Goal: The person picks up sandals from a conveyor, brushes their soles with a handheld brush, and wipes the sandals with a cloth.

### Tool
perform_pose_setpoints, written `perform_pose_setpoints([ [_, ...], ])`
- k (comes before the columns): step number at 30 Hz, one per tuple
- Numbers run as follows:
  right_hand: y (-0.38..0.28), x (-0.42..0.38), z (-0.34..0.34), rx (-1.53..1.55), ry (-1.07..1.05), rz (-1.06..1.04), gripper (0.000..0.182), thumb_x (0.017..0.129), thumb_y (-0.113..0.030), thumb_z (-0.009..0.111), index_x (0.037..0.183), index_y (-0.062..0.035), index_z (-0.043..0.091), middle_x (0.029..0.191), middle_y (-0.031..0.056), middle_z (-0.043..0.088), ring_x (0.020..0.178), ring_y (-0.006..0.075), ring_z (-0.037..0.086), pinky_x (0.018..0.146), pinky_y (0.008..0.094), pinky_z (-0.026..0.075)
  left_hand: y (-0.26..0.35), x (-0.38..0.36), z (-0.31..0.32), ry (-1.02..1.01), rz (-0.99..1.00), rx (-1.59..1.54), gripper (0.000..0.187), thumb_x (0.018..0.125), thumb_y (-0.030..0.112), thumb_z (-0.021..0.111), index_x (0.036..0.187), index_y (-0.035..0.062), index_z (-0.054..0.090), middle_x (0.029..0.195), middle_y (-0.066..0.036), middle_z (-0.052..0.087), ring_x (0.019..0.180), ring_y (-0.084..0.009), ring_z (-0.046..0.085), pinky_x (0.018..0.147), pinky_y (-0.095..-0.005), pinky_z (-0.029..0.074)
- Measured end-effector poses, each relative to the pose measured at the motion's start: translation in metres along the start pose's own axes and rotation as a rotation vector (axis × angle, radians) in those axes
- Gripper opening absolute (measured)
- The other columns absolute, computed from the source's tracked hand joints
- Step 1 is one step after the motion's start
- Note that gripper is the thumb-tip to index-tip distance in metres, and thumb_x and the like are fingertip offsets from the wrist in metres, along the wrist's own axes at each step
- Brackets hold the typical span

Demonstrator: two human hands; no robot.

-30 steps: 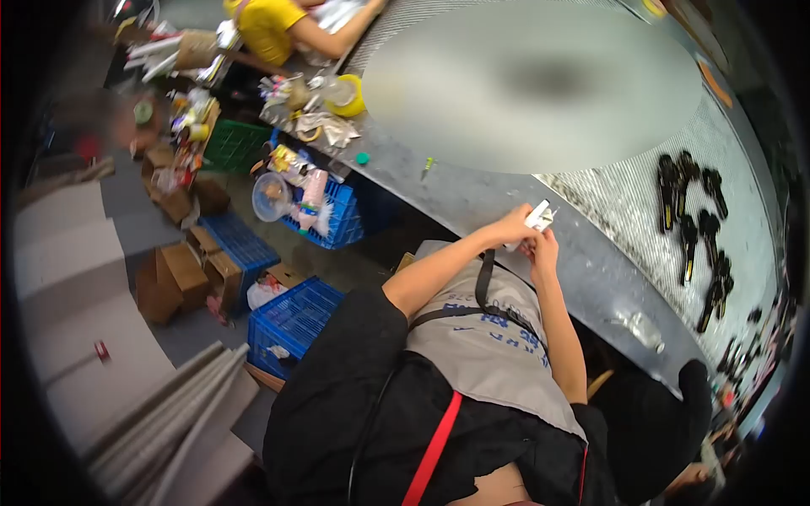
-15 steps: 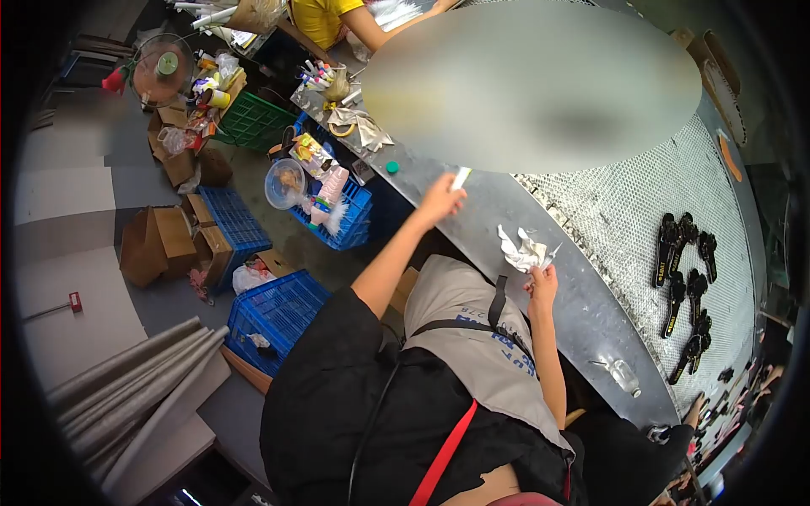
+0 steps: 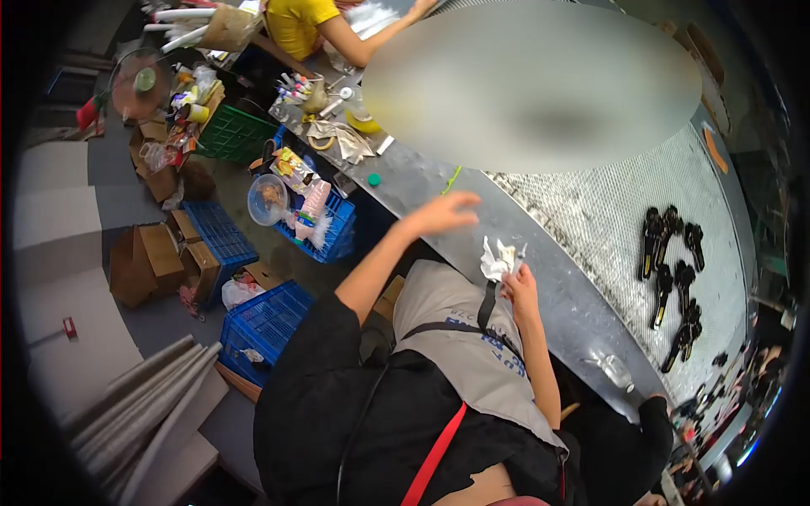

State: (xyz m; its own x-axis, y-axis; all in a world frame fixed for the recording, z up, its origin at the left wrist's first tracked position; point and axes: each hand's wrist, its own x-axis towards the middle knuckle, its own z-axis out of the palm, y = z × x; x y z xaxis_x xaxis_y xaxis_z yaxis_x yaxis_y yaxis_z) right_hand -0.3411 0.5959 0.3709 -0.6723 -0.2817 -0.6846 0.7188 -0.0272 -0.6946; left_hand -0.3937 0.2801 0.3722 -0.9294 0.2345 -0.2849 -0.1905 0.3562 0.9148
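Observation:
My left hand (image 3: 443, 213) is over the near edge of the grey metal table (image 3: 413, 173), fingers apart, holding nothing. A thin yellow-green strip (image 3: 452, 180) lies on the table just beyond it. My right hand (image 3: 521, 291) is closed on a crumpled white cloth (image 3: 498, 260) near the table's edge, in front of my apron. A green cap (image 3: 374, 180) lies to the left, with a whitish cloth (image 3: 342, 141) and a white-and-green object (image 3: 386, 145) farther back.
Black items (image 3: 666, 244) lie on the white mesh belt (image 3: 591, 215). A clear bottle (image 3: 620, 371) is at the right. Blue crates (image 3: 274, 325) stand left of the table. A person in yellow (image 3: 299, 25) is at the back; another person's dark sleeve (image 3: 654, 430) is at the lower right.
My left hand has let go of the white-and-green object and opened. That object now lies farther back on the table. My right hand still holds the cloth. The view has shifted slightly.

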Motion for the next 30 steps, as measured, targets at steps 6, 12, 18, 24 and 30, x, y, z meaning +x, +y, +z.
perform_pose_setpoints([
  [6, -0.028, -0.007, 0.011, 0.218, -0.183, -0.052, 0.029, 0.095, -0.012, 0.069, 0.121, -0.0081, 0.057, 0.096, 0.002, 0.067, 0.074, 0.0076, 0.058, 0.062, 0.0248, 0.047, 0.003, -0.022, 0.088, -0.167, -0.228, -0.6, 0.05, 0.093, 0.012, 0.071, 0.14, -0.0004, 0.058, 0.12, -0.008, 0.07, 0.11, -0.0154, 0.065, 0.095, -0.0322, 0.052],
  [12, -0.004, -0.029, -0.019, 0.088, 0.113, -0.05, 0.031, 0.095, -0.027, 0.075, 0.117, -0.0113, 0.06, 0.09, 0.0001, 0.065, 0.07, 0.0079, 0.06, 0.062, 0.0233, 0.05, -0.007, -0.006, 0.063, -0.003, -0.299, -0.48, 0.036, 0.092, 0.004, 0.061, 0.127, -0.0029, 0.066, 0.108, -0.006, 0.071, 0.095, -0.0121, 0.065, 0.084, -0.0283, 0.051],
  [18, 0.068, -0.057, -0.023, 0.138, 0.42, -0.118, 0.03, 0.091, -0.029, 0.08, 0.106, -0.0087, 0.063, 0.079, -0.0008, 0.057, 0.062, 0.0082, 0.057, 0.054, 0.0256, 0.05, 0.005, 0.033, 0.098, -0.229, -0.372, -0.339, 0.023, 0.097, 0.014, 0.065, 0.119, 0.0065, 0.066, 0.09, 0.004, 0.066, 0.071, -0.0038, 0.057, 0.06, -0.0211, 0.041],
  [24, 0.066, -0.082, -0.06, 0.062, 0.637, -0.154, 0.035, 0.091, -0.029, 0.08, 0.112, -0.0065, 0.063, 0.082, 0.0019, 0.061, 0.07, 0.0104, 0.059, 0.058, 0.0289, 0.051, 0.048, 0.054, 0.21, -0.512, -0.205, -0.252, 0.026, 0.098, 0.018, 0.067, 0.118, 0.0009, 0.064, 0.095, -0.001, 0.067, 0.085, -0.0101, 0.064, 0.068, -0.0267, 0.053],
  [30, 0.114, -0.096, -0.141, -0.204, 0.966, -0.363, 0.046, 0.092, -0.028, 0.077, 0.127, -0.0039, 0.059, 0.104, 0.0081, 0.063, 0.08, 0.0164, 0.062, 0.074, 0.0319, 0.052, 0.048, 0.088, 0.286, -0.522, 0.222, 0.229, 0.062, 0.095, 0.014, 0.068, 0.149, -0.0015, 0.042, 0.146, -0.021, 0.044, 0.109, -0.029, 0.063, 0.098, -0.0384, 0.051],
])
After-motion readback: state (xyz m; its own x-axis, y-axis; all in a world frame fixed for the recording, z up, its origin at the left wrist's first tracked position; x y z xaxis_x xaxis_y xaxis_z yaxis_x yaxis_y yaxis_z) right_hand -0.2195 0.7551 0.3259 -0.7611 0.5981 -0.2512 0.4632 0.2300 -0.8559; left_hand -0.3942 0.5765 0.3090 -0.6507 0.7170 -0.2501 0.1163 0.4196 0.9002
